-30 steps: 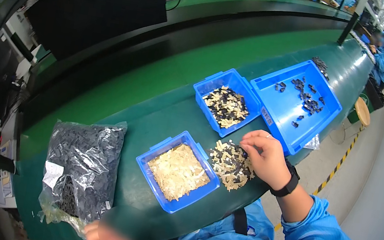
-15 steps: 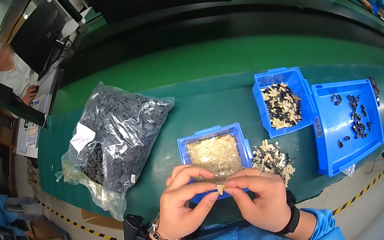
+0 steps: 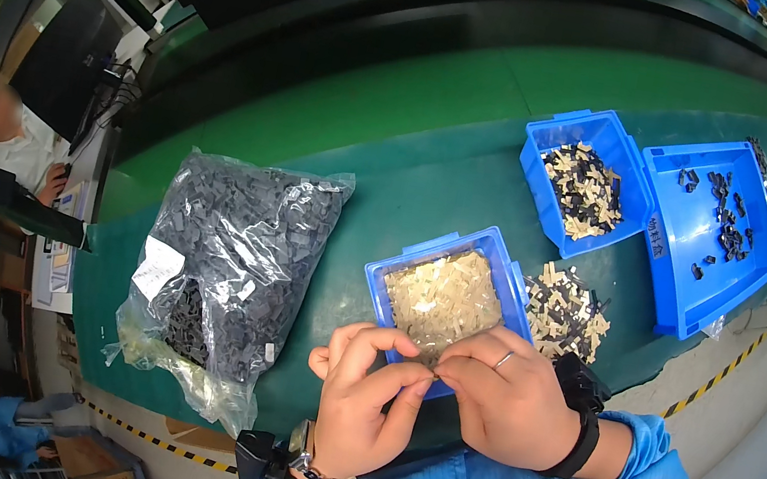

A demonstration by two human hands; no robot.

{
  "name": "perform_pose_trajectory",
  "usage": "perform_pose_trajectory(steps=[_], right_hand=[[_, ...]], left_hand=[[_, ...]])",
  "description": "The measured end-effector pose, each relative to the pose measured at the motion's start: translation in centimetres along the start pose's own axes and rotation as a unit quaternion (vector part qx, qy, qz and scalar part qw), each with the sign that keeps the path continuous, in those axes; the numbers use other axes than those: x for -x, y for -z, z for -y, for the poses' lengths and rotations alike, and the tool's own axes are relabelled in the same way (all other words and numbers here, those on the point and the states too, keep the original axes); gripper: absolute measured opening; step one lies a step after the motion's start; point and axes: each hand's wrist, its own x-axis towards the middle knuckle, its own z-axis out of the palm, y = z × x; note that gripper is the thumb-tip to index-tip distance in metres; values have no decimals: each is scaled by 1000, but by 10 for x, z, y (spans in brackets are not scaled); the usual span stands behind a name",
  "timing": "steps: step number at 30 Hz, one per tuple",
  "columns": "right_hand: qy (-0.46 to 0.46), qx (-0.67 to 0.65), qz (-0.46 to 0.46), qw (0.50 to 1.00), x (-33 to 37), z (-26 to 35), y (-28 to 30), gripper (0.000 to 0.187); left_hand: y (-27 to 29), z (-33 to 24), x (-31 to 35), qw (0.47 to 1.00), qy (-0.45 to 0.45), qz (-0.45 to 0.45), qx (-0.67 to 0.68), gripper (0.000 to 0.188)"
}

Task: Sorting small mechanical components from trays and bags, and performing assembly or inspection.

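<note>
My left hand [image 3: 365, 401] and my right hand [image 3: 512, 395] meet at the near side of a small blue bin [image 3: 518, 315]. Both are closed in a pinch, thumb and index fingertips touching or nearly so. Whatever lies between them is hidden by the fingers. Inside that bin, many small beige pieces [image 3: 445, 296] lie in clear plastic. Just right of it, a loose pile of mixed beige and black pieces [image 3: 566, 311] is spread on the green mat [image 3: 382, 189].
A large clear bag of dark grey pieces [image 3: 247, 237] lies at the left. Back right stand a blue bin [image 3: 546, 188] of mixed pieces and a wide blue tray [image 3: 679, 279] with scattered black parts. Another person [image 3: 20, 138] sits at the far left.
The small beige piece that showed between my fingertips is now out of sight behind them. My fingers have drawn closer together. The bins sit slightly higher and further right in the picture.
</note>
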Motion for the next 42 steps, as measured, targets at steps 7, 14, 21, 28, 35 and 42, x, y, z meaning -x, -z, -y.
perform_pose_trajectory(steps=[7,14,21,28,35,42], right_hand=[[-47,20,-13,999,-1,1,5,14],[-26,58,-49,997,5,-11,14,13],[-3,-36,-29,999,1,-4,12,19],[-27,-40,36,998,2,-3,14,16],[-40,-60,-5,997,4,0,10,12],[-33,-73,-8,997,6,0,7,12]], left_hand=[[-2,3,2,999,28,-2,38,7],[-2,-1,-1,999,33,-1,0,7],[-2,-3,0,999,35,12,-33,8],[-1,-9,0,998,21,2,-66,10],[1,-17,1,997,2,-52,-61,14],[-6,-8,5,999,23,-8,32,12]])
